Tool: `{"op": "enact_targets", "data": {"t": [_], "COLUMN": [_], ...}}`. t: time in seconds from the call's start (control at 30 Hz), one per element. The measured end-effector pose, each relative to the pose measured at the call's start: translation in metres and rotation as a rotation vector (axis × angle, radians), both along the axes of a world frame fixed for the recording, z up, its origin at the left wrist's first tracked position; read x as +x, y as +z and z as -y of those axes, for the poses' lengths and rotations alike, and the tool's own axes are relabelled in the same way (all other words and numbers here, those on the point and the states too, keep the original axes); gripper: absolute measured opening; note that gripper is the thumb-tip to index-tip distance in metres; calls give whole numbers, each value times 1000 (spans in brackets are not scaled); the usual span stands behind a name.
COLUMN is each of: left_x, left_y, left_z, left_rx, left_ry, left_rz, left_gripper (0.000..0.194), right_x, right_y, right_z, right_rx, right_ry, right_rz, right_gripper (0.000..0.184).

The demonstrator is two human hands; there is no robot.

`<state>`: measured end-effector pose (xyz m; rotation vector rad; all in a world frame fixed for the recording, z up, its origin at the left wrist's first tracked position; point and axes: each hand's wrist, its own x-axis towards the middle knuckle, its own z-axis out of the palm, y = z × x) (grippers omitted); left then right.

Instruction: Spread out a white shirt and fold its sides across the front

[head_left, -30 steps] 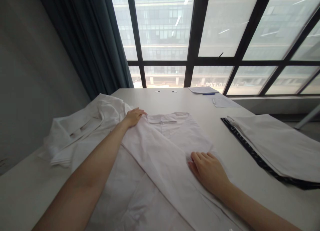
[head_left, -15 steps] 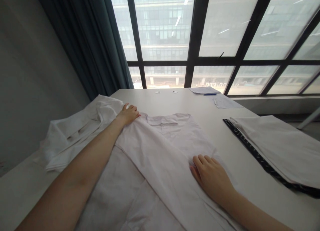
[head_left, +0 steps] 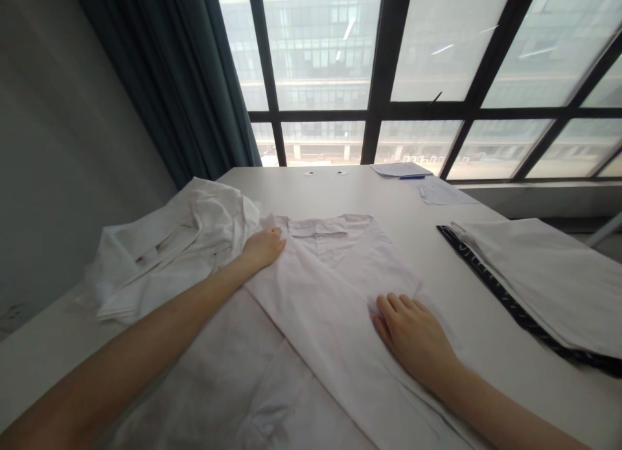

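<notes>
A white shirt [head_left: 321,275] lies spread on the table, its collar end away from me and one sleeve folded diagonally across the body. My left hand [head_left: 265,247] is closed on the fabric at the shirt's left shoulder, where the cloth bunches up a little. Over the sleeve on the right side, my right hand [head_left: 411,327] has its fingers curled into the cloth; the fingertips are partly hidden. Left of the shirt, close by my left hand, sits a crumpled heap of white cloth [head_left: 160,242].
Folded white cloth [head_left: 544,275] lies at the right on a black item with white marks [head_left: 495,294]. Papers [head_left: 398,170] and a blue pen [head_left: 412,177] rest near the far edge of the white table [head_left: 311,194]. Behind are a dark curtain [head_left: 184,80] and windows.
My left hand has moved slightly right and toward me, its fingers now curled into the shirt's shoulder, which has rumpled. My right hand has stayed nearly in place on the sleeve.
</notes>
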<state>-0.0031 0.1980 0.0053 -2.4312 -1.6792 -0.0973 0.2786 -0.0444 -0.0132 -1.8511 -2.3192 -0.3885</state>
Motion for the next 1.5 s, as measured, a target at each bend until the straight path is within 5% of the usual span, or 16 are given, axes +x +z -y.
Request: {"op": "enact_targets", "data": {"t": [0.13, 0.3, 0.67, 0.87, 1.0, 1.13, 1.33, 1.5], "left_x": [-9, -10, -7, -7, -8, -6, 9, 24], "left_y": [-14, -13, -18, -21, -19, -17, -13, -7], "left_z": [-2, -21, -28, -31, -36, -39, -20, 16], "left_rx": [-92, -174, -154, -146, -170, -179, -19, 9], "left_ry": [-20, 47, 105, 141, 161, 170, 233, 116], "left_rz": [6, 22, 16, 3, -2, 3, 7, -20], "left_gripper": [54, 66, 69, 74, 76, 76, 65, 47], "right_x": [0, 0, 0, -2, -3, 1, 1, -1], "right_y": [1, 2, 2, 4, 3, 2, 6, 7], "right_z": [0, 0, 4, 5, 3, 0, -3, -3], "right_rx": [-19, -27, 5, 109, -37, -212, -344, -361], "right_ry": [-1, -2, 7, 302, 479, 399, 306, 268], "right_rz": [5, 9, 7, -99, -221, -230, -224, -204], "right_gripper": [12, 12, 12, 29, 33, 44, 54, 56]}}
